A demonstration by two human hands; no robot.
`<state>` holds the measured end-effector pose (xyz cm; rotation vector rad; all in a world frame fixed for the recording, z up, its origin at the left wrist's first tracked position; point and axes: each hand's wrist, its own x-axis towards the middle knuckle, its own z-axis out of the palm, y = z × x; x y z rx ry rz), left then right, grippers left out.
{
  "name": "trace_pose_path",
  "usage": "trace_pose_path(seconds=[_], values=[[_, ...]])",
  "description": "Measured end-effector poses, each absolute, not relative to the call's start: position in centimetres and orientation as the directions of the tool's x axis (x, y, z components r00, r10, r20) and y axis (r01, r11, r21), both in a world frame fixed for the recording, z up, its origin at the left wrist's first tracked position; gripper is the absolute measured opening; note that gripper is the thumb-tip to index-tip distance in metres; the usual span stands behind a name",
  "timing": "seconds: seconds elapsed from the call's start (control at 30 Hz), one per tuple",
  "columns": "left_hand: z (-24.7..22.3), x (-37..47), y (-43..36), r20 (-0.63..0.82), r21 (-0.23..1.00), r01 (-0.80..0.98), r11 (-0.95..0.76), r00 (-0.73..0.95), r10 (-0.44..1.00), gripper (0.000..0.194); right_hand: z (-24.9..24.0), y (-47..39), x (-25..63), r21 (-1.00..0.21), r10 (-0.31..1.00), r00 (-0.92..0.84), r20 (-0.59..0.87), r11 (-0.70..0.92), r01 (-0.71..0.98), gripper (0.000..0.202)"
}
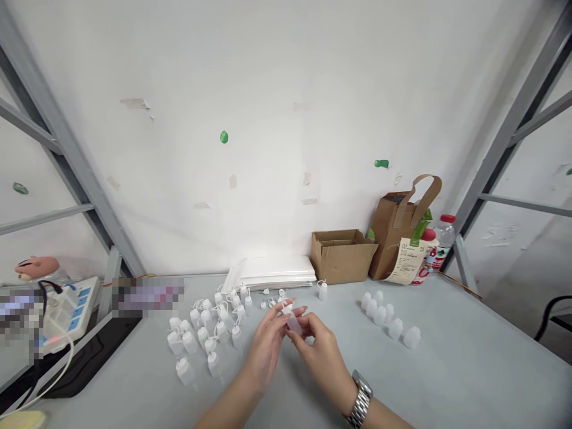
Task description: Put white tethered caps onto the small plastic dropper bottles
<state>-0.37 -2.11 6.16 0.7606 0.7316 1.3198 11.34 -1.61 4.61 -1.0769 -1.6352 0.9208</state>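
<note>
A small translucent squeeze bottle (294, 323) with a white top is held tilted between my two hands above the middle of the table. My left hand (267, 344) has its fingers closed at the bottle's top. Lower down, the fingers of my right hand (322, 345) pinch the bottle's body. To the left stand several similar small bottles (213, 363) with tethered white caps. Loose white cap pieces (263, 305) lie just beyond my left hand, and a single capped bottle (322, 291) stands behind my right hand. Several translucent bottles without visible tethered caps (395, 328) stand at the right.
Along the wall lie stacked white sheets (272, 273), an open cardboard box (343, 262), a brown paper bag (386, 238) with a receipt, and a red-capped water bottle (443, 244). At the left are a power strip (83, 313), cables and a black pad (92, 354).
</note>
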Motion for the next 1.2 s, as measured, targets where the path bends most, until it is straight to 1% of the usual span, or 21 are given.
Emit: trace_pose_path(seconds=[0.17,0.27,0.53,0.63,0.83,1.0,1.1,1.2], values=[[5.9,-0.5,-1.9,0.004,0.815,-0.575,0.072,0.13,0.992,0.02,4.6,-1.6,11.3,-0.899,0.94,-0.169,0.297,0.335,0.283,0.005],[5.4,-0.6,-1.7,0.012,0.809,-0.583,0.075,0.143,0.99,0.021,4.4,-1.7,11.4,-0.883,0.934,-0.179,0.311,0.353,0.309,0.004],[5.1,-0.7,-1.7,-0.02,0.802,-0.588,0.103,0.146,0.989,0.033,3.4,-1.4,11.5,-0.757,0.884,-0.129,0.449,0.453,0.47,0.005],[5.3,-0.6,-1.9,-0.016,0.786,-0.61,0.101,0.143,0.99,0.03,3.3,-1.3,11.6,-0.727,0.866,-0.128,0.483,0.478,0.493,0.005],[5.2,-0.6,-1.7,-0.011,0.788,-0.607,0.104,0.155,0.988,0.026,3.4,-1.4,11.7,-0.667,0.832,-0.136,0.538,0.519,0.535,0.009],[5.1,-0.5,-1.5,-0.003,0.791,-0.604,0.094,0.149,0.989,0.025,3.3,-1.4,11.6,-0.536,0.745,-0.157,0.648,0.593,0.601,0.009],[5.1,-0.5,-1.6,0.005,0.796,-0.6,0.081,0.14,0.99,0.024,3.2,-1.3,11.5,-0.42,0.673,-0.19,0.715,0.631,0.652,0.01],[5.3,-0.4,-1.8,0.005,0.788,-0.61,0.084,0.143,0.99,0.025,3.0,-1.3,11.5,-0.281,0.597,-0.224,0.77,0.633,0.721,0.015]])
